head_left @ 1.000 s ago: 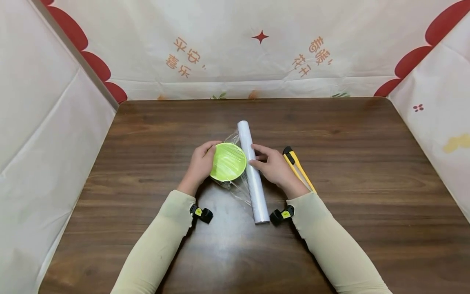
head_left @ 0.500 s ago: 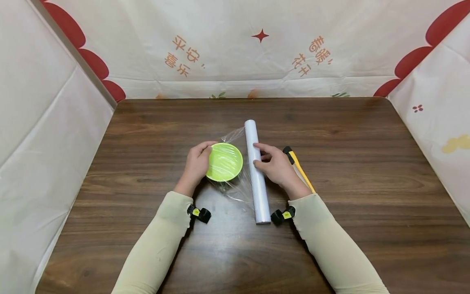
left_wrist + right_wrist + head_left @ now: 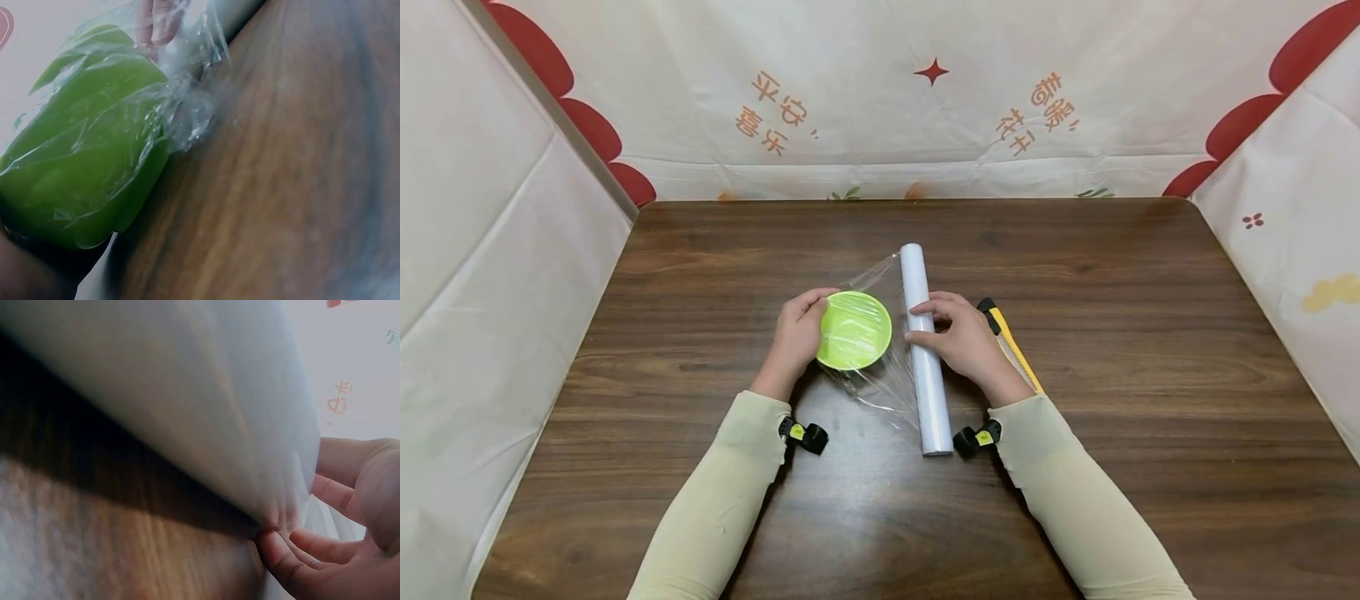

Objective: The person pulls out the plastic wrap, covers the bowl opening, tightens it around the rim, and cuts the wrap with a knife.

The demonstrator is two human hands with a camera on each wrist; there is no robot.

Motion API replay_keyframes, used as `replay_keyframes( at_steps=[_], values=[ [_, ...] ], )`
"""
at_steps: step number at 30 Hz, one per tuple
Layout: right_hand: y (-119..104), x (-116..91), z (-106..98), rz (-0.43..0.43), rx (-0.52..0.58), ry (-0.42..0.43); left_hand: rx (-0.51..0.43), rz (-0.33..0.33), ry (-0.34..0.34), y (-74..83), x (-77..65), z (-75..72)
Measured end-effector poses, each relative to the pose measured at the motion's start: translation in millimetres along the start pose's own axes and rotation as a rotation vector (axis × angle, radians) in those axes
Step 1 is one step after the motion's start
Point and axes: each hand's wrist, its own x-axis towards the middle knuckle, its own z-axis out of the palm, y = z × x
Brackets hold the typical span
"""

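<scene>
A lime-green bowl (image 3: pixel 854 330) has clear cling film stretched over its mouth. My left hand (image 3: pixel 797 337) grips its left rim, thumb on top. In the left wrist view the green bowl (image 3: pixel 87 137) fills the left side, with crumpled film (image 3: pixel 187 119) bunched along its edge. A sheet of film runs from the bowl to a long white cling film roll (image 3: pixel 931 392) standing lengthwise to its right. My right hand (image 3: pixel 962 337) holds that roll near its middle, thumb and fingers laid over it. The right wrist view shows the roll (image 3: pixel 206 412) close up, fingertips (image 3: pixel 275 547) at its side.
A yellow and black utility knife (image 3: pixel 1011 342) lies just right of the roll, partly behind my right wrist. All of this is on a dark wood table (image 3: pixel 1150 333). A printed white cloth (image 3: pixel 880 108) hangs behind the table, with more at both sides.
The bowl has shifted a little left with my left hand, and the roll has moved right, widening the stretch of film between them. My right fingers now reach further over the roll.
</scene>
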Motion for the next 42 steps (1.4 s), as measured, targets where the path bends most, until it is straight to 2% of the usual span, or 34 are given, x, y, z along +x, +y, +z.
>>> replay_keyframes(
  at_steps=[6, 11, 19, 28, 35, 38, 42],
  values=[
    [-0.5, -0.2, -3.3, -0.02, -0.005, -0.005, -0.006, 0.028, 0.011, -2.5, 1.3, -1.4],
    [-1.8, -1.5, -7.0, -0.057, -0.043, 0.005, -0.016, 0.032, 0.007, -3.3, 1.4, -2.1],
    [-4.9, -4.2, -11.7, -0.117, -0.123, -0.032, -0.021, 0.043, 0.014, -3.7, 2.1, -2.4],
    [-0.6, -3.8, -13.0, -0.153, -0.165, 0.012, -0.035, 0.025, -0.001, -5.0, 2.9, -2.8],
    [2.7, -2.8, -19.2, -0.15, -0.096, -0.035, -0.048, 0.013, -0.007, -3.8, 2.6, -3.6],
    [3.7, -2.5, -21.0, -0.132, -0.099, -0.058, -0.064, -0.003, -0.017, -2.5, 3.0, -4.8],
    [5.0, -3.7, -25.9, -0.149, -0.127, -0.097, -0.089, -0.015, -0.025, -1.7, 3.2, -5.7]
  ],
)
